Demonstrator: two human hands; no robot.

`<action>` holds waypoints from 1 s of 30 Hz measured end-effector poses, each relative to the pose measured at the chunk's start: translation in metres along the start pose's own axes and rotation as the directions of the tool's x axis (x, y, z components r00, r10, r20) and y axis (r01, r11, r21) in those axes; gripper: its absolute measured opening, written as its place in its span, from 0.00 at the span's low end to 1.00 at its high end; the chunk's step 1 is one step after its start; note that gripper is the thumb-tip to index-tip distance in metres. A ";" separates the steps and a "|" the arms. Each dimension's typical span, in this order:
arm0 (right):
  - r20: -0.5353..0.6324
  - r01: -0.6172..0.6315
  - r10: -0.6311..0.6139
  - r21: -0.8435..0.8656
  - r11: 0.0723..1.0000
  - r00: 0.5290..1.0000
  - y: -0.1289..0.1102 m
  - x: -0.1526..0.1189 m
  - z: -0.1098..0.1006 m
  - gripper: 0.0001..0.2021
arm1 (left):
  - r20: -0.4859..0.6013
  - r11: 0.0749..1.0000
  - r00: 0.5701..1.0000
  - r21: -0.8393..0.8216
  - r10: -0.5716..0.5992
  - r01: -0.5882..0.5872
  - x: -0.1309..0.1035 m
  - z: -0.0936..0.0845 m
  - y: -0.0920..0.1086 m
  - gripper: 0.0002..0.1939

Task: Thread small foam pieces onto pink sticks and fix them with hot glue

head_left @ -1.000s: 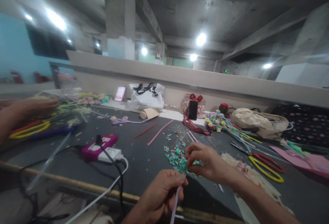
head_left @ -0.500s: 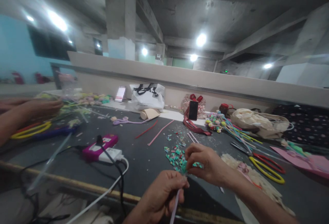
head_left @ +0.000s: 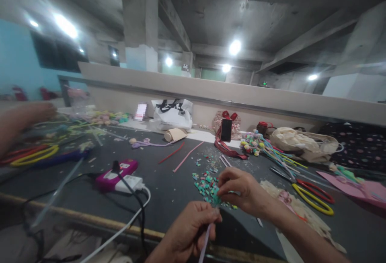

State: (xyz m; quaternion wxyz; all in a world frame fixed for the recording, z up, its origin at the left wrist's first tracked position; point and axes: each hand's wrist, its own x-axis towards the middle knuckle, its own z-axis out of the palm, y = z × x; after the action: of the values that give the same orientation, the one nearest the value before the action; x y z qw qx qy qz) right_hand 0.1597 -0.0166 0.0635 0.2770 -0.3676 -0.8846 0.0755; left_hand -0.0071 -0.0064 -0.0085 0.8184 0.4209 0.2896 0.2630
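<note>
My left hand (head_left: pixel 196 224) is closed, pinching a narrow lilac strip (head_left: pixel 205 245) whose free end hangs down toward me. At its upper end, just above my left fingertips, sits a small green piece (head_left: pixel 216 202), too small to make out clearly. The thumb and fingers of my right hand (head_left: pixel 233 184) are pinched together on that green piece, close to the left fingertips. Behind both hands, a scatter of tiny cut bits (head_left: pixel 205 184), mostly green with some pink and red, lies on the dark tabletop (head_left: pixel 169 218).
Large scissors (head_left: pixel 313 198) with red and yellow handles lie at right, near cream fabric scraps (head_left: pixel 289 198). A purple power strip (head_left: pixel 116 174) with cables is at left. A phone (head_left: pixel 226 129) stands at the back. Another person's hand (head_left: pixel 39 112) is at far left.
The other person's hand at far left has moved further left, uncovering more of the red and yellow handles there. My own hands have barely shifted.
</note>
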 end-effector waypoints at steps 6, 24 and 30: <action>-0.195 -0.124 0.164 0.203 0.971 0.967 0.003 -0.010 0.000 0.07 | 0.028 0.997 0.999 -0.079 0.025 -0.023 0.001 0.001 0.001 0.10; -0.082 -0.355 0.537 0.667 0.656 0.839 -0.001 -0.025 0.046 0.13 | 0.017 0.998 0.998 0.019 0.056 -0.057 -0.001 0.005 -0.002 0.11; -0.075 -0.346 0.525 0.671 0.655 0.848 -0.003 -0.024 0.047 0.10 | 0.054 0.996 0.997 0.068 0.060 -0.063 0.001 0.003 -0.002 0.10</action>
State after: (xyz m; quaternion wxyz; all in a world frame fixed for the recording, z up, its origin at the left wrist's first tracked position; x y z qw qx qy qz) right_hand 0.1463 -0.0316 0.0153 0.4723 -0.4616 -0.6449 0.3847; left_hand -0.0036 -0.0084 -0.0093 0.8021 0.4645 0.2639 0.2668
